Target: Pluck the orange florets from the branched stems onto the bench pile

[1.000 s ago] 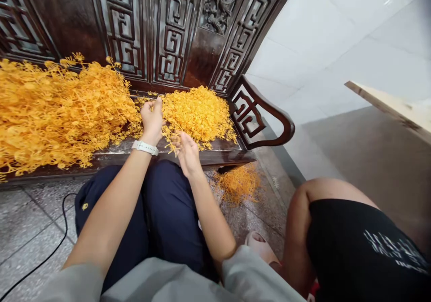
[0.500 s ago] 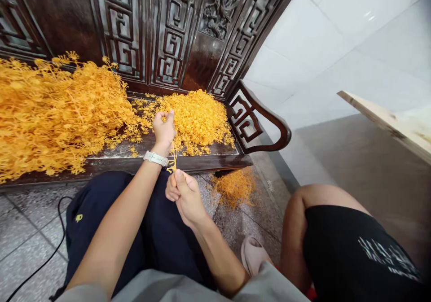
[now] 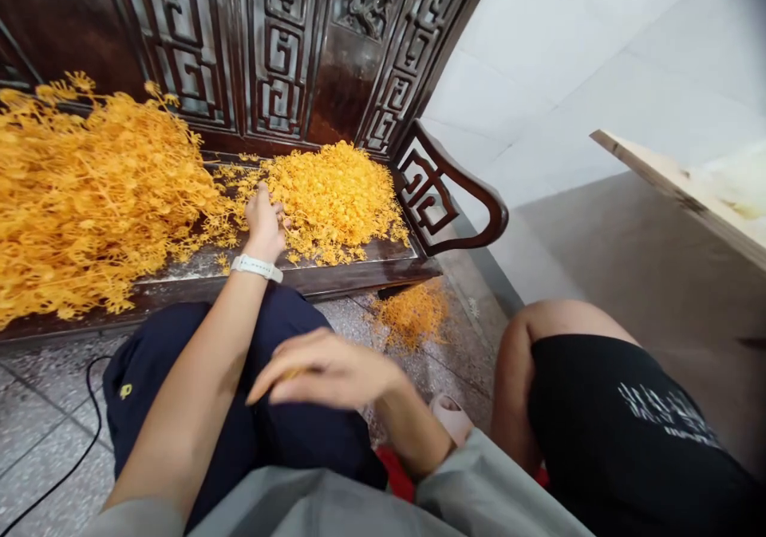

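Observation:
My left hand (image 3: pixel 262 224), with a white watch on the wrist, rests with its fingers stretched forward on the edge of a heap of small orange plastic bits (image 3: pixel 335 198) on the dark wooden bench (image 3: pixel 359 270). A large pile of orange plastic sprigs (image 3: pixel 89 194) lies to its left on the same seat. My right hand (image 3: pixel 329 371) is low over my dark-trousered knee, smeared by motion, its fingers pressed on a thin orange stem (image 3: pixel 293 374) that barely shows beneath them.
A carved bench back and armrest (image 3: pixel 455 202) stand behind the piles. More orange stems (image 3: pixel 410 313) lie on the speckled floor below the bench. Another person's bare knee and black shorts (image 3: pixel 598 409) are at the right. A black cable (image 3: pixel 89 433) runs at the left; a wooden board (image 3: pixel 682 194) juts in from the right.
My right hand pulled down and back from the bench to my knee with a stem. My left hand went from a fist on a sprig to lying on the small-bits heap.

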Tool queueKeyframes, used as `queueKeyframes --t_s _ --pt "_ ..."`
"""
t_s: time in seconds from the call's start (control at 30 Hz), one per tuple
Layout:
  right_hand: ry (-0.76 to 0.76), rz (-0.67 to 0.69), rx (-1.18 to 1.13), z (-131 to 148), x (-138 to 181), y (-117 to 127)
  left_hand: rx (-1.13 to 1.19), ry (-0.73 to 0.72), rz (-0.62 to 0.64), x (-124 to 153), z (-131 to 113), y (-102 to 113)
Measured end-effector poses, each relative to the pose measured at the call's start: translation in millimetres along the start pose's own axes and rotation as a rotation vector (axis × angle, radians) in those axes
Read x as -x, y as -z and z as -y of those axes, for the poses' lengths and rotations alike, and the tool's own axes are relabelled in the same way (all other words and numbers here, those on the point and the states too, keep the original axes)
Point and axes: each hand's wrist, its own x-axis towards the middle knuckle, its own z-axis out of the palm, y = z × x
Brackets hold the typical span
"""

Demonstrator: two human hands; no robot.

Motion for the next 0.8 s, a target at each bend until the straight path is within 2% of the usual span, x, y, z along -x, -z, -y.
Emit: queueKeyframes --t_s 0.03,0.1,0.13,0.2,0.23,0.27,0.3,0.4,0.47,0.57,0.67,0.8 --pt "-0.005 -0.151 -0.038 2.3 -0.1 30.3 0.003 0.011 0.023 3.7 0.8 -0.8" --pt "0.155 -0.673 -0.233 -4.1 -0.6 91.7 -0.004 0.016 0.030 10.3 2.5 -2.8" --pt "0.187 -0.916 -0.318 -12.8 -1.3 118.3 -0.009 0.010 0.025 12.7 3.2 -3.9" --pt "0.119 -1.405 -0.376 -37.1 -4.1 154.4 -0.030 -0.015 0.025 16.0 5.0 -6.1" --pt "0.073 -1.528 -0.365 -50.1 -6.0 162.4 -0.053 -0.027 0.039 17.5 6.4 -7.3" --pt "0.032 -1.564 -0.353 -62.1 -7.9 163.9 -0.078 -0.039 0.058 19.3 8.4 -8.7" --pt "0.004 -1.521 -0.336 -72.4 -9.7 160.0 -0.104 -0.052 0.082 21.5 11.2 -10.3" --pt "-0.045 -1.143 -0.311 -91.8 -15.2 132.1 -0.159 -0.106 0.204 31.8 22.2 -15.4" --pt "-0.066 -0.988 -0.252 -98.9 -18.8 115.4 -0.194 -0.133 0.301 39.9 28.4 -17.9" --pt "-0.027 -0.999 0.015 -108.0 -20.3 103.9 -0.252 -0.076 0.405 48.8 29.4 -18.8" --pt "-0.007 -1.020 0.303 -111.0 -14.3 96.3 -0.257 0.037 0.387 51.4 22.9 -18.3" --pt "0.031 -0.873 0.629 -96.1 -2.9 79.0 -0.240 0.160 0.354 53.3 17.9 -18.8"
